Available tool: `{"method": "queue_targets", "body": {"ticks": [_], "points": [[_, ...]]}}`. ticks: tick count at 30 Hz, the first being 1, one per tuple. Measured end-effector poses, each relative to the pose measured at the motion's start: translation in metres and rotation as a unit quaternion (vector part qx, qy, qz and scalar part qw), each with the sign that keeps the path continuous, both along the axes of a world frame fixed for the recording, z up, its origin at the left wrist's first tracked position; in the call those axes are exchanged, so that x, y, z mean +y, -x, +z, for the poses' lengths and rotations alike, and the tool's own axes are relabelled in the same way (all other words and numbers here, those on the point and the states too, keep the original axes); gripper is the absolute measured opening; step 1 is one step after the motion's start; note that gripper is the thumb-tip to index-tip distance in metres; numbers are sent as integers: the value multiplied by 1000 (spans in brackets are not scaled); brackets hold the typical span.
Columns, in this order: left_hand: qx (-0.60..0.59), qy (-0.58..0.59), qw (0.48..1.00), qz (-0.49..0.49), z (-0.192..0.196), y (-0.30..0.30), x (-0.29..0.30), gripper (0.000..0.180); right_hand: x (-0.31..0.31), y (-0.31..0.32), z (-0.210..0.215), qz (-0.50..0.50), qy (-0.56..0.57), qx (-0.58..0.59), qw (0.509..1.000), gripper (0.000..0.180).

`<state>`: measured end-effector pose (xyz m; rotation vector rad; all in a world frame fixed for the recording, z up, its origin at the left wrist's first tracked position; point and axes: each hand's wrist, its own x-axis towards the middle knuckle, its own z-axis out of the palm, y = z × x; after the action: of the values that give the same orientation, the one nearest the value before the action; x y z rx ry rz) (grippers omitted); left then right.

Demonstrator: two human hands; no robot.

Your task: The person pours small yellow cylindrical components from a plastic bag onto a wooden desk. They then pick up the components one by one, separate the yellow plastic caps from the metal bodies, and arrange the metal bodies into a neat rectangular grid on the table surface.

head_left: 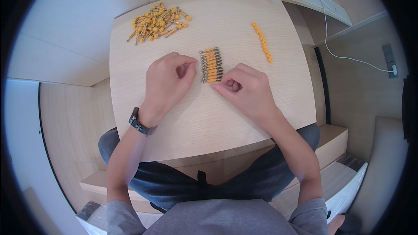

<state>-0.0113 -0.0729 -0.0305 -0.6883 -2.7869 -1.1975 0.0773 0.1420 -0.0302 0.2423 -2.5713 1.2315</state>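
Note:
A row of slim metal furniture bolts with orange-yellow sleeves (pixel 212 64) lies side by side on the table. My left hand (pixel 167 78) is just left of this row, thumb and forefinger pinched together with nothing showing between them. My right hand (pixel 248 89) rests at the row's near right corner. Its fingers are curled, the forefinger by the bolt ends and the thumb just below the nearest bolt. Whether it grips anything is hidden.
A loose heap of similar bolts and yellow plastic pieces (pixel 159 22) lies at the table's far left. Small yellow plastic pieces (pixel 262 42) form a line at the right. The pale wooden table (pixel 183 135) ends close to my lap. A white cable (pixel 331 48) hangs beyond its right side.

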Motion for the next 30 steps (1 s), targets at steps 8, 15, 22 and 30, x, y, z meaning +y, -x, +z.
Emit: {"method": "queue_targets", "body": {"ticks": [8,15,22,30], "points": [[-4,4,1000,4,3,0,3,11,-2,4,-2,-10,-6,4,1000,23],[0,-6,1000,7,1,1,2,12,-3,5,-3,-11,-10,6,1000,22],[53,2,998,-33,3,9,9,30,-5,5,-1,-13,-4,-1,1000,22],[67,34,995,-63,1,9,9,42,-4,5,-2,-17,-9,0,1000,22]]}}
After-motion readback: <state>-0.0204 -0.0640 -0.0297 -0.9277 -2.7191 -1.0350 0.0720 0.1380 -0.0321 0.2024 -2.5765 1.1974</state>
